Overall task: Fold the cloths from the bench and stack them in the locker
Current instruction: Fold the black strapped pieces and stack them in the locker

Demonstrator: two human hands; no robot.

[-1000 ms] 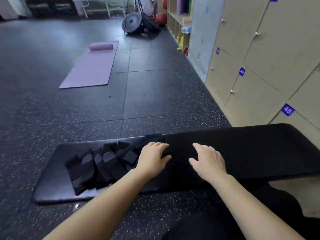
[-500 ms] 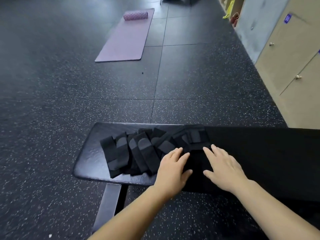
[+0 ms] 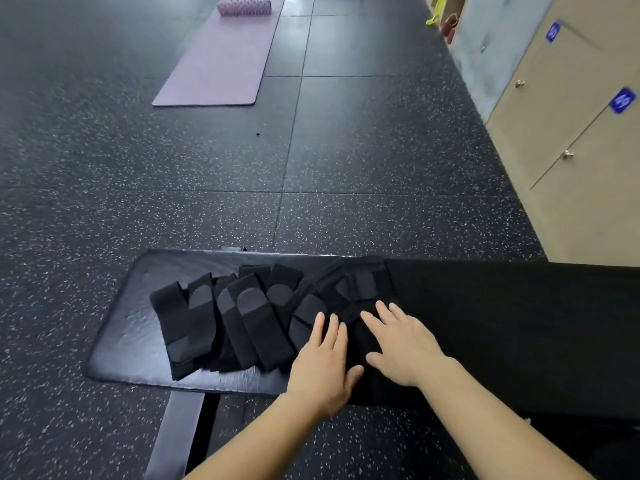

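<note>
A black padded bench (image 3: 117,337) runs across the lower half of the view. Several black cloths with grey patches (image 3: 221,323) lie overlapping in a row on its left part. A larger black cloth (image 3: 502,323) covers the bench's right part. My left hand (image 3: 323,365) lies flat with straight fingers on the cloth at the row's right end. Beside it, my right hand (image 3: 403,344) presses flat on the same dark cloth. Neither hand grips anything. Beige lockers (image 3: 571,126) with closed doors stand at the right.
The floor (image 3: 173,188) is dark speckled rubber tile. A purple yoga mat (image 3: 221,57) with a pink roller (image 3: 244,5) lies at the far centre-left. The bench's leg (image 3: 176,434) shows below its left part. Blue number tags (image 3: 622,100) mark the locker doors.
The view has tilted down and closer to the bench. Both hands have slid together and flattened on the cloth at the row's right end.
</note>
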